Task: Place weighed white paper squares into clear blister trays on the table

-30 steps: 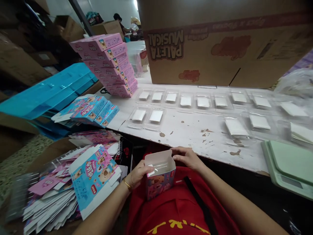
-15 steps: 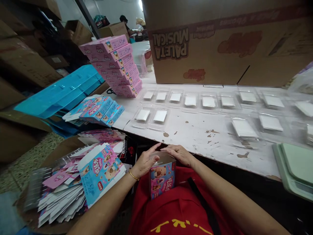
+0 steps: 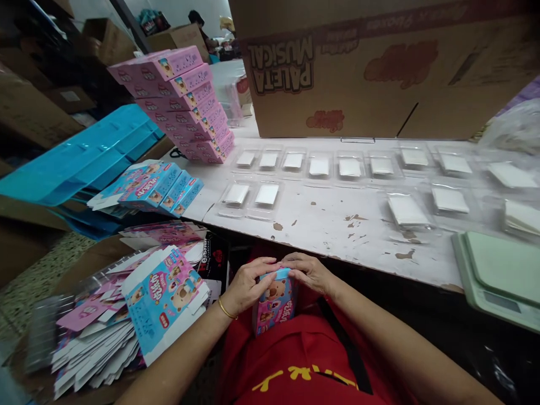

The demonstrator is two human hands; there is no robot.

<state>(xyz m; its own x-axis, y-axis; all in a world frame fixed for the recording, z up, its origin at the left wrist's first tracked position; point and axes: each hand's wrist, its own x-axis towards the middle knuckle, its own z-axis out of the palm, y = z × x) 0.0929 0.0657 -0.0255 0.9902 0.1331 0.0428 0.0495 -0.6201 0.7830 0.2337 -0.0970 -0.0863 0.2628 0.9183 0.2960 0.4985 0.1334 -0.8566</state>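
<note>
A small printed carton [image 3: 275, 306] in blue and pink, with a cartoon bear on its front, stands upright on my lap against the red apron [image 3: 304, 354]. My left hand [image 3: 248, 284] is closed over its top left edge, thumb toward the front. From the other side, my right hand [image 3: 310, 273] presses on the top right edge, fingertips close to the left hand's. The blue top flap lies folded over between them. Flattened cartons [image 3: 164, 304] of the same print lie in a heap left of my left forearm.
Clear plastic trays with white packets [image 3: 319, 167] line the white table [image 3: 320, 219]. Pink boxes [image 3: 181, 107] are stacked at its left, beside blue boxes [image 3: 152, 185] and a blue plastic bin [image 3: 76, 152]. A large cardboard box [image 3: 371, 73] stands behind; a green scale [image 3: 502, 275] sits right.
The carton's top flap was standing up and is now folded down under my hands. My fingers have closed in over the top. The view has shifted slightly.
</note>
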